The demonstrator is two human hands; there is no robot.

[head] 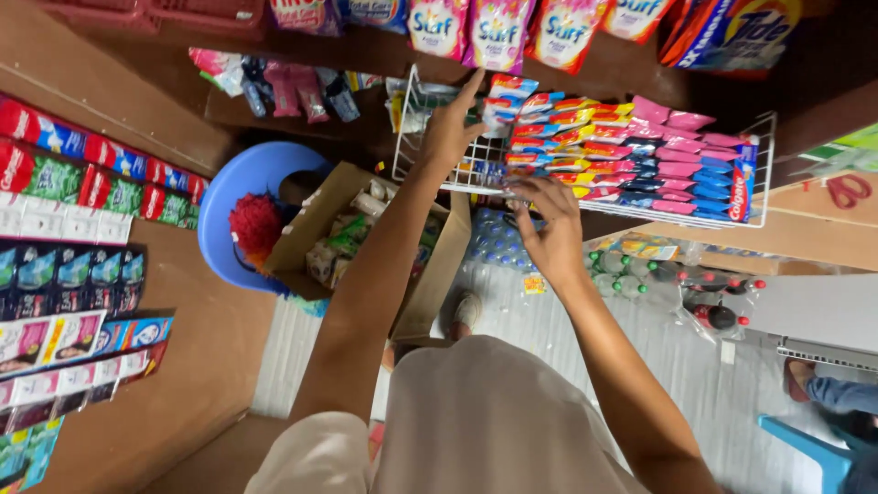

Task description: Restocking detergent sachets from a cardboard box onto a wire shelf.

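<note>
Two hands: both reaching up into a white wire rack [766,155] full of small flat packets
Packets: red/orange/yellow ones [558,137] lying in overlapping rows at rack's left & middle, pink ones [681,137] and dark blue ones [681,187] filling the right part
Left hand [448,128]: stretching out w/ fingers spread wide, holding nothing, fingertips pointing at the top of the red packet rows, palm hovering over rack's left corner
Right hand [547,224]: curling at rack's front edge, fingers bending in toward the lowest red packets; whether it is pinching a packet, can't tell
Boxed tube: red box [744,178] standing on its side at rack's right end, touching the blue packets
Above rack: detergent pouches [498,27] hanging in a row, pink & white
Below rack: cardboard box [439,265] sitting open w/ mixed small goods, just beside a blue plastic basin [219,206] holding a red fluffy thing [254,222]
Floor right: shrink-wrapped bottles [677,284] lying near the rack's underside
Left shelf: wooden board [197,357] carrying strips of sachets [64,274] laid flat in rows
Far right: red scissors [849,190] lying on a ledge, well apart from both hands
</note>
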